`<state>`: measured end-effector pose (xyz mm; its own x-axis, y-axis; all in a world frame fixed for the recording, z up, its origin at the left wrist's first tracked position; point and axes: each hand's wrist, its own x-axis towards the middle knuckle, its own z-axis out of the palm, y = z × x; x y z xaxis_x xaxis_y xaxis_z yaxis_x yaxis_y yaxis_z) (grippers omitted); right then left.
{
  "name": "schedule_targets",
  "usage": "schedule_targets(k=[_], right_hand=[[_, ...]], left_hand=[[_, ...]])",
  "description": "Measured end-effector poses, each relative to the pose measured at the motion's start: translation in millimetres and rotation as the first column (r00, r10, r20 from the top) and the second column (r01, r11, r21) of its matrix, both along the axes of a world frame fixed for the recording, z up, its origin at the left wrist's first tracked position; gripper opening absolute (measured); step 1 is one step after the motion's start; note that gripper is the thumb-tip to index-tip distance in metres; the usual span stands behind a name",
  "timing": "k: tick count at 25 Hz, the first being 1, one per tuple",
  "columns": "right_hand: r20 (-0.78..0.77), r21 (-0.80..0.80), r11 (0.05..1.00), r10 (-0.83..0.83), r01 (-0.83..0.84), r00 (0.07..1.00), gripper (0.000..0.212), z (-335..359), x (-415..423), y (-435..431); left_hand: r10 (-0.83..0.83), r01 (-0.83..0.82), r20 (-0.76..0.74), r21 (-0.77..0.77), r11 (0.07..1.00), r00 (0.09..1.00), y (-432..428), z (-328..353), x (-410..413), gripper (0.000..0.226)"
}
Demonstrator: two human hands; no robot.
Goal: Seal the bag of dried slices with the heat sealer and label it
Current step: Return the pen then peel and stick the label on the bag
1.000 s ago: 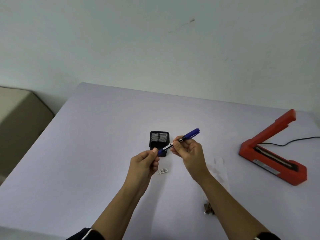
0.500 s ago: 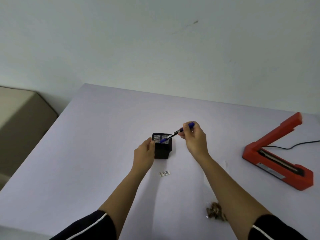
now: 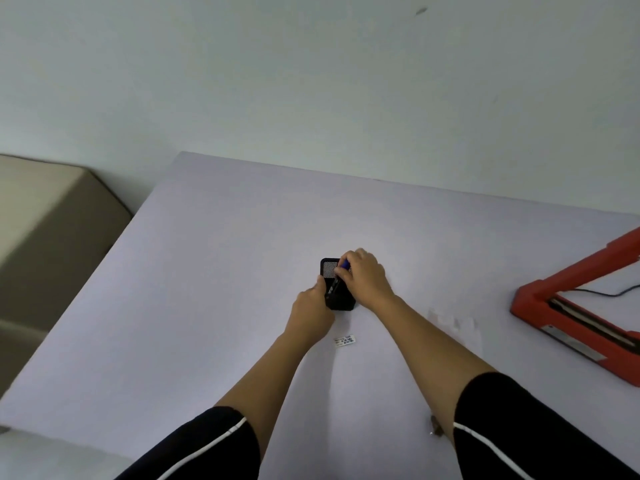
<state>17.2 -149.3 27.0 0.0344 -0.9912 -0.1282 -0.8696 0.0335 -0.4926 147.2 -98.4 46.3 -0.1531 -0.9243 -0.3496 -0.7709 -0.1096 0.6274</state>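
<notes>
Right hand (image 3: 363, 277) pinched a pen (image 3: 344, 264) in the mesh holder (image 3: 341, 301) the left hand (image 3: 311, 308) gripped; the label (image 3: 344, 340) lay loose, bag (image 3: 453, 322) apparently unlabelled.

The right edge crops the heat sealer (image 3: 530, 299); the label (image 3: 345, 340) print is unreadable.

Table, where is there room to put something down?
Bare: the table left of the pen holder, out to the edge, and the far strip behind the holder up to the wall. Crowded: the middle, with the left hand, right hand and label, and the right, with bag and sealer.
</notes>
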Motion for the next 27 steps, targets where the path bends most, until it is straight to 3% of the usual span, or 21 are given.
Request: schedule_targets(k=[2, 5, 8, 10, 12, 16, 21, 27], right_hand=[[-0.081, -0.031, 0.999, 0.016, -0.018, 0.997, 0.033, -0.5, -1.6, -7.2], [-0.076, 0.029, 0.998, 0.051, -0.049, 0.996, 0.049, 1.1, -7.7, -11.8], [0.053, -0.131, 0.985, -0.109, 0.116, 0.993, 0.039, -6.1, -24.2, 3.1], [0.162, -0.211, 0.937, -0.248, 0.279, 0.955, 0.027, -21.8, -40.8, 27.2], [0.154, -0.146, 0.944, -0.274, 0.296, 0.949, 0.021, -47.1, -55.8, 58.3], [0.164, 0.152, 0.988, -0.036, 0.011, 0.986, 0.029, -81.2, -52.2, 99.1], [0.087, 0.079, 0.996, 0.044, -0.051, 0.995, 0.036, -86.3, -28.9, 105.3], [0.181, 0.135, 0.991, -0.016, -0.009, 0.983, 0.017, -82.8, -22.0, 105.6]], left_hand=[[-0.023, 0.023, 0.021, -0.002, 1.000, 1.000, -1.0, -0.9, 0.2, 0.066], [-0.023, 0.022, -0.005, -0.045, 0.999, 1.000, 1.5, -0.7, 3.2, 0.064], [0.234, -0.268, -0.177, -0.198, 0.943, 0.956, 12.1, -13.8, 14.0, 0.048], [0.328, -0.366, -0.196, -0.204, 0.908, 0.924, 25.4, -32.6, 21.3, 0.032], [0.260, -0.275, -0.131, -0.118, 0.954, 0.957, 39.2, -57.7, 22.3, 0.026], [0.082, -0.083, -0.036, -0.019, 0.996, 0.996, 52.2, -89.3, 7.9, 0.036], [0.073, -0.070, 0.017, -0.162, 0.984, 0.997, 58.7, -103.9, -4.6, 0.025], [0.129, -0.135, -0.055, -0.116, 0.984, 0.990, 57.0, -101.1, -7.7, 0.011]])
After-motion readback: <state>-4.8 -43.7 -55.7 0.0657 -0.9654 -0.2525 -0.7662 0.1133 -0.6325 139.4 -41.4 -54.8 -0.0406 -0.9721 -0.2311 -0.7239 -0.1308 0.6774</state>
